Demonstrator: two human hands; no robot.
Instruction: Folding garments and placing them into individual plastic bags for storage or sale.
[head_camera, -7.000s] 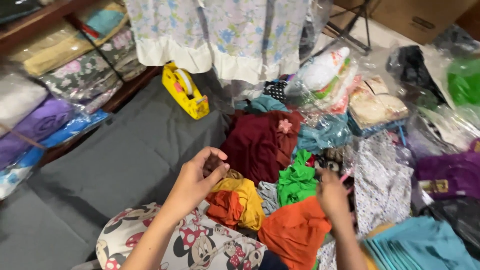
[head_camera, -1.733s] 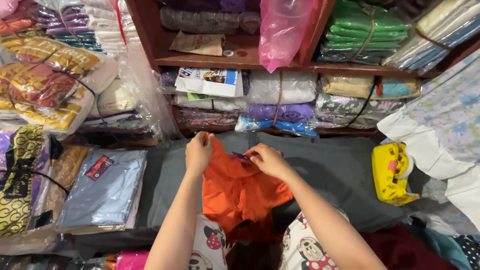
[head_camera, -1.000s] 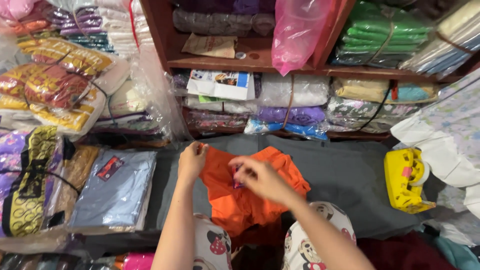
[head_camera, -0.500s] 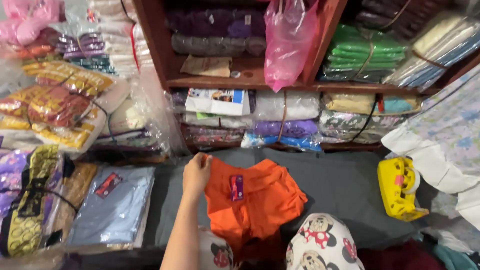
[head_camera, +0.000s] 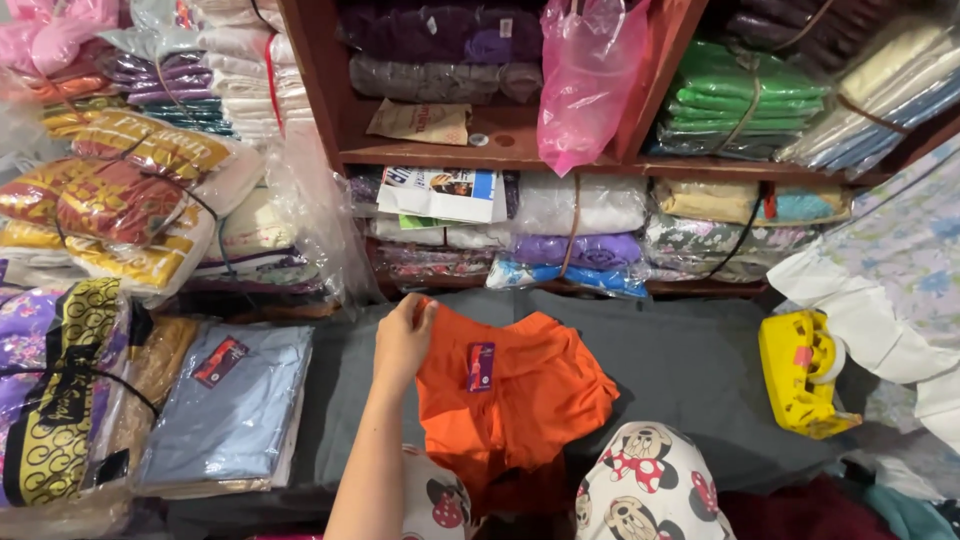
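Observation:
An orange garment (head_camera: 515, 400) with a small purple tag (head_camera: 481, 366) lies spread on the dark grey cloth (head_camera: 680, 350) in front of me. My left hand (head_camera: 403, 340) pinches its upper left corner, fingers closed on the fabric. My right hand is out of the picture. My knees in white cartoon-print trousers (head_camera: 640, 490) show at the bottom edge, partly under the garment.
A yellow tape dispenser (head_camera: 803, 372) sits on the grey cloth at right. A wooden shelf (head_camera: 500, 150) with bundled folded fabrics and a pink plastic bag (head_camera: 590, 80) stands behind. Bagged clothes (head_camera: 225, 410) are stacked at left; floral white cloth (head_camera: 890, 290) hangs at right.
My right hand has let go of the orange garment and left the view. The garment now lies flatter on the grey cloth, held only by my left hand.

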